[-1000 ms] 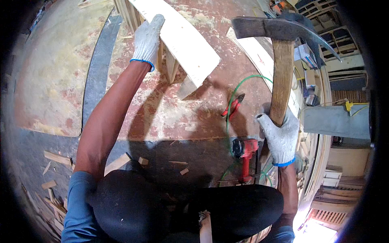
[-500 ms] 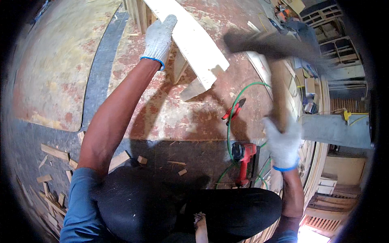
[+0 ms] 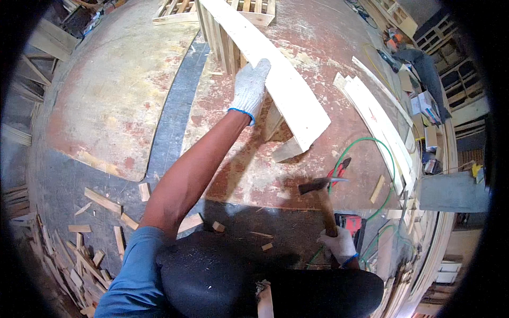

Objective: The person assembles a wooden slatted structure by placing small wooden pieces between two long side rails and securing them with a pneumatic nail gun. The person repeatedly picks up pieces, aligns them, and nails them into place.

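Note:
My left hand (image 3: 250, 87), in a white knit glove with a blue cuff, is closed over the near edge of a long pale wooden board (image 3: 294, 85). The board lies on top of upright wooden pieces (image 3: 217, 45), and a short block (image 3: 290, 151) shows under its near end. Low at the right, my gloved right hand (image 3: 340, 245) is wrapped round the wooden handle of a hammer (image 3: 327, 212). The hammer's dark head is up, short of the board and apart from it. Just behind that hand sits a red power tool (image 3: 351, 222), partly hidden.
Red-handled pliers (image 3: 339, 168) and a green hose (image 3: 393, 159) lie right of the board. Several pale planks (image 3: 374, 127) are stacked farther right. Wood offcuts (image 3: 103, 200) litter the dark floor at the left. A slatted wooden frame (image 3: 260, 18) stands at the far side.
My right hand has brought the hammer down and toward me from a raised, blurred swing. The left hand keeps its grip on the board. The whole view has shifted.

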Motion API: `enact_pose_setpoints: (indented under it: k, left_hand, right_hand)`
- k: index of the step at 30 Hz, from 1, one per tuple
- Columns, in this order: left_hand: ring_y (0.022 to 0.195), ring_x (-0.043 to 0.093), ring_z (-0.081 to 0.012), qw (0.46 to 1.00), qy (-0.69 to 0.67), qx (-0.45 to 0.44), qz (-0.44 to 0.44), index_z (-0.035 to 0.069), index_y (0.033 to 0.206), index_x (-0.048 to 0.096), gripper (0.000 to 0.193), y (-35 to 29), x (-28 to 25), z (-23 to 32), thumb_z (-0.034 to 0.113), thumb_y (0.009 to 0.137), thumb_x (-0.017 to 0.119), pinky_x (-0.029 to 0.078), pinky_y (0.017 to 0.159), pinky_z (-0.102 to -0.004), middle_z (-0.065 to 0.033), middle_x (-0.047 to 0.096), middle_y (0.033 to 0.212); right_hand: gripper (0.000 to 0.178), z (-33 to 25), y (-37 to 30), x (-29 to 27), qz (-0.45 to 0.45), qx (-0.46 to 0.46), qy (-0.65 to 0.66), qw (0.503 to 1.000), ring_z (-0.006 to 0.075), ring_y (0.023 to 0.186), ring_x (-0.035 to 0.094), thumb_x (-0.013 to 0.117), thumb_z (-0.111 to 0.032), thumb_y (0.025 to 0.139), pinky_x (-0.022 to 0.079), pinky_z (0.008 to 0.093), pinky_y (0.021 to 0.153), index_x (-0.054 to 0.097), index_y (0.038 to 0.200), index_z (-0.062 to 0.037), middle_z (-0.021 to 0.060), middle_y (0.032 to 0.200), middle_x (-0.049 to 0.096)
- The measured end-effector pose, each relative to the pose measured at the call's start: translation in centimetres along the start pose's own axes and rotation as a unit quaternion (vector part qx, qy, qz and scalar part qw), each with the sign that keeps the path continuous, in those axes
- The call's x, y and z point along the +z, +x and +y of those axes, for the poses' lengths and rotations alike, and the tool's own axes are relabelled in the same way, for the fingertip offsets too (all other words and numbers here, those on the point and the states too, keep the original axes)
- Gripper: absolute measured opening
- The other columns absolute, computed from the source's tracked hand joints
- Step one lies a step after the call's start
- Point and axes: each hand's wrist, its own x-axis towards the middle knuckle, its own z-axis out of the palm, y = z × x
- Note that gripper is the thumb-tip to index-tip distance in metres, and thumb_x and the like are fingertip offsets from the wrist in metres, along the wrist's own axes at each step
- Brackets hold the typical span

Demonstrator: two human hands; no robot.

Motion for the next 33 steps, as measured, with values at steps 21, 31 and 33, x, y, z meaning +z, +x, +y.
enact_pose_setpoints:
  k: [21,31,33]
  left_hand:
    - [0.101,0.066,-0.0268,0.958,-0.168,-0.198,0.121,0.009,0.133,0.053,0.042,-7.9,-20.1,-0.6,0.040,0.104,0.052,0.059,0.082,-0.0493,-0.0121,0.065,0.115]
    - [0.103,0.067,-0.0248,0.961,-0.116,-0.230,0.097,0.010,0.136,0.053,0.053,-12.1,-23.6,-4.6,0.047,0.099,0.063,0.059,0.087,-0.0398,-0.0103,0.062,0.121]
    - [0.102,0.067,-0.0239,0.952,-0.069,-0.286,0.077,0.010,0.128,0.056,0.045,-11.6,-24.8,-5.2,0.042,0.098,0.065,0.059,0.084,-0.0387,-0.0082,0.064,0.116]
  right_hand:
    - [0.051,3.7,1.9,4.0,0.028,0.081,-0.321,0.943,0.0405,0.108,0.067,0.068,-0.047,0.087,0.053,0.0472,0.092,0.068,0.119,-0.0073,0.0233,0.109,0.072]
    - [0.014,0.2,11.8,12.3,-0.204,-0.295,-0.009,0.933,0.0249,0.087,0.070,0.055,-0.013,0.098,0.058,0.0364,0.070,0.064,0.104,-0.0030,0.0106,0.102,0.069]
    - [0.018,-2.6,12.4,13.6,-0.288,-0.162,0.136,0.934,0.0193,0.080,0.070,0.055,-0.015,0.100,0.058,0.0333,0.065,0.064,0.105,-0.0012,0.0095,0.099,0.070]
